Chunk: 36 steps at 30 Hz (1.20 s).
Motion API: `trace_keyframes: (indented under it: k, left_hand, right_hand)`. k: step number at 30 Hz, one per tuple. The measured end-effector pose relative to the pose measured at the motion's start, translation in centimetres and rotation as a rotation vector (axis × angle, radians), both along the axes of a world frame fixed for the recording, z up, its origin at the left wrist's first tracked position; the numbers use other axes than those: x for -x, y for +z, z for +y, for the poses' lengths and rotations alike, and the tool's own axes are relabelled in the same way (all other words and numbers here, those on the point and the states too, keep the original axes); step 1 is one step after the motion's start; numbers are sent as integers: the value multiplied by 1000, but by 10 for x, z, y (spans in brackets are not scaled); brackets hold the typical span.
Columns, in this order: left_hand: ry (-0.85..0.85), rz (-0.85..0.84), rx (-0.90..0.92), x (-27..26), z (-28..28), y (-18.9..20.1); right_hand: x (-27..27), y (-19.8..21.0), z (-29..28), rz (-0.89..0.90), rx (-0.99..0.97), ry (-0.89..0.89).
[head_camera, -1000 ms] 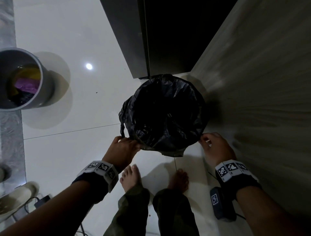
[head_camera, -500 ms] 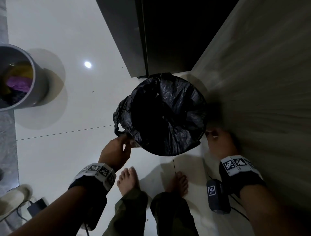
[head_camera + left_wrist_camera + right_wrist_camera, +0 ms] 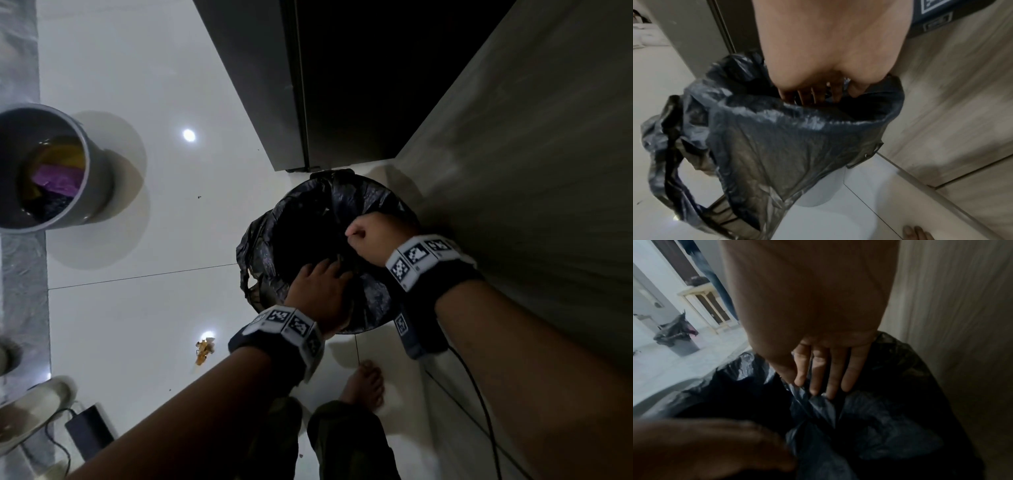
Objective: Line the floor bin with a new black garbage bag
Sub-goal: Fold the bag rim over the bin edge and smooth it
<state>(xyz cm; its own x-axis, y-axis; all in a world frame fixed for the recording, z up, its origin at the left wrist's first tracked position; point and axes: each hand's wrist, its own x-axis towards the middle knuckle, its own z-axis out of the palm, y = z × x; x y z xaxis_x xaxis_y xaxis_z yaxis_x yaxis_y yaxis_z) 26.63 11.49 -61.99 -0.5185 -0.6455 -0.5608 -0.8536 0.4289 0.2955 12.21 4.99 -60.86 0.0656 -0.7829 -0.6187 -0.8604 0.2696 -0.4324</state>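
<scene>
Bag (image 3: 376, 294) already draped over the rim of the floor bin (image 3: 818, 191) by the wall, left hand (image 3: 320, 291) reaching in with straight fingers, right hand (image 3: 373, 240) pressing plastic down with straight fingers too, so seating the liner looks left.
</scene>
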Motion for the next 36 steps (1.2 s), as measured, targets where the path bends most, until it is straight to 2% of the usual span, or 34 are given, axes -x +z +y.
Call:
trace_keyframes:
  k: [3, 4, 6, 9, 11, 13, 15, 16, 19, 21, 30, 36]
  left_hand:
    - [-111, -231, -115, 0, 4, -11]
    - [-114, -304, -185, -2, 6, -12]
    - [-35, -334, -292, -8, 8, -9]
    - [-31, -220, -163, -14, -2, 2]
    - [60, 22, 10, -21, -13, 11]
    - [162, 239, 206, -32, -23, 18]
    - [364, 290, 336, -44, -30, 16]
    - [503, 278, 339, -49, -33, 13]
    - [918, 266, 76, -52, -43, 5]
    - [1020, 308, -29, -48, -47, 3]
    - [1081, 317, -24, -42, -59, 4]
    - [1071, 307, -57, -48, -61, 9]
  right_hand:
    - [3, -6, -9, 37, -38, -26]
    - [4, -5, -11, 49, -32, -57]
    - [8, 0, -10, 54, 12, -118]
    - [15, 11, -2, -6, 110, -235]
    - [23, 17, 8, -7, 233, -340]
    - [33, 21, 21, 42, 358, -429]
    - [43, 18, 33, 36, 361, -514]
    - [46, 13, 37, -1, 314, -552]
    - [48, -4, 45, -149, 132, -607]
    - [46, -9, 48, -188, 74, -625]
    - [36, -10, 52, -170, 87, -633]
    - [34, -3, 52, -228, 48, -691]
